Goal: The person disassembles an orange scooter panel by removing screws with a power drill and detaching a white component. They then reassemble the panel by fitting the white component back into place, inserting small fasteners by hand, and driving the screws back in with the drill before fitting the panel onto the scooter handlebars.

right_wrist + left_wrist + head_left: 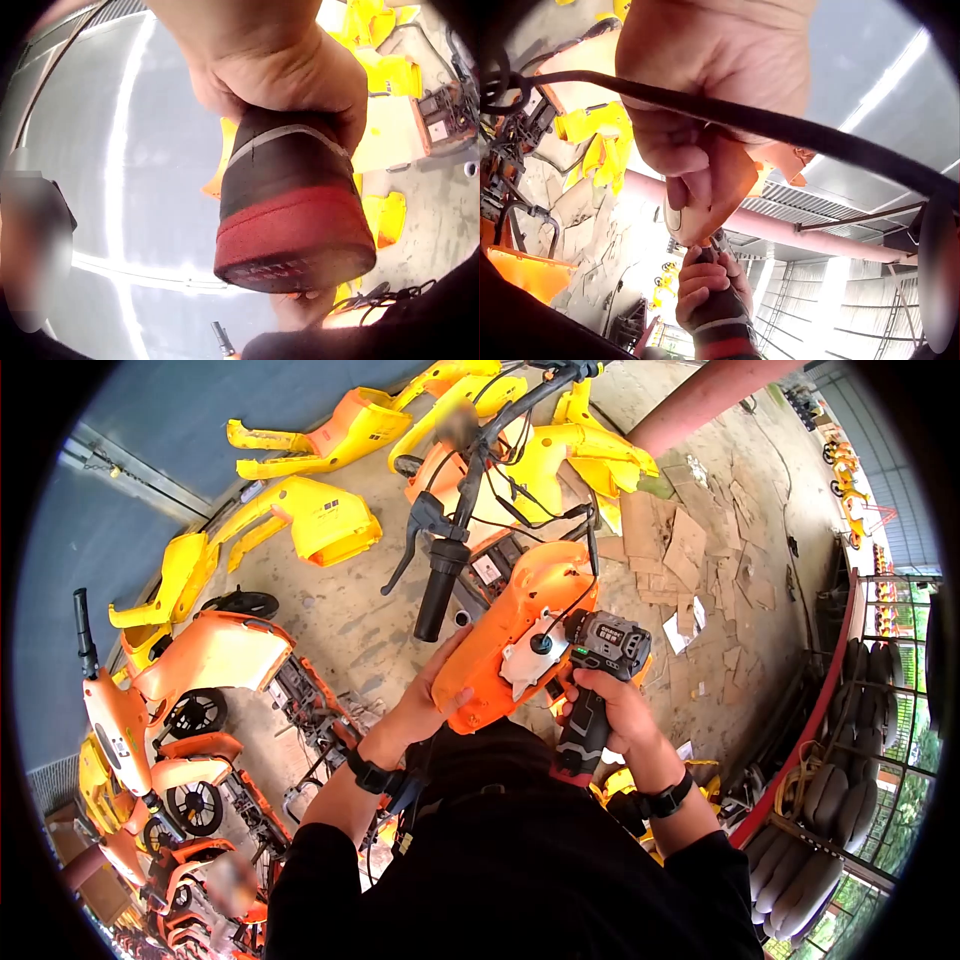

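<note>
In the head view an orange scooter body panel lies tilted in front of the person's torso, its hollow side up. My left hand grips its left lower edge, fingers curled under it. A white plastic piece with a dark round centre and a cable sits inside the panel. My right hand holds a cordless drill by its handle, its head close over the white piece. The right wrist view shows the drill's red-banded battery base; the drill's tip is hidden there.
A scooter handlebar with cables stands just beyond the panel. Yellow body panels lie on the floor ahead, with cardboard pieces to the right. Partly stripped orange scooters stand at left; dark seats are stacked at right.
</note>
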Motion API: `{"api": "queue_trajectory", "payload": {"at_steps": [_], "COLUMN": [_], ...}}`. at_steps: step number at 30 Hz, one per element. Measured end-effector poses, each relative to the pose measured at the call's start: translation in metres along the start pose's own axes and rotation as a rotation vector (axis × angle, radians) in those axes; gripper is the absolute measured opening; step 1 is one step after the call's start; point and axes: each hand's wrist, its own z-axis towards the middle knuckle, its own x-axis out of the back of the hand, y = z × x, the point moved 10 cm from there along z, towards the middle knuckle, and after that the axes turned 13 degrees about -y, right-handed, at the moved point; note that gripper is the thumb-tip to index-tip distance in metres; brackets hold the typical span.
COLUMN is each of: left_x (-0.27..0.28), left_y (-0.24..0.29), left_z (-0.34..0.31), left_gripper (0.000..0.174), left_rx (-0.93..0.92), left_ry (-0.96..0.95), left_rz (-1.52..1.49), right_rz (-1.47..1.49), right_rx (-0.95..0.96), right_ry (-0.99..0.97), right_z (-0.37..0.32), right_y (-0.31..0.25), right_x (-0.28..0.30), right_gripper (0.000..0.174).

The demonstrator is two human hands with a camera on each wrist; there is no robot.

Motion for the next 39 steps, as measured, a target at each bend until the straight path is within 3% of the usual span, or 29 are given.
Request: {"api": "queue_trajectory", "payload": {"at_steps": [19, 39], "left_x": [0.005, 0.003], "left_y": [0.001, 0.002], "left_z": [-0.005, -0.005], "left_gripper": [0.077, 0.081], "left_rx": [0.001, -0.024], "left_ry": [-0.013, 0.019], "left_rz": [0.021, -0.002], "right_rz": [-0.207, -0.13], "right_rx": [0.11, 0.156], "right_ry": [-0.001, -0.012], "right_z": [0.001, -0.007], "right_y": [-0.006, -0.028], "right_x": [-0.003, 0.006], "right_gripper": [0.015, 0.012]}}
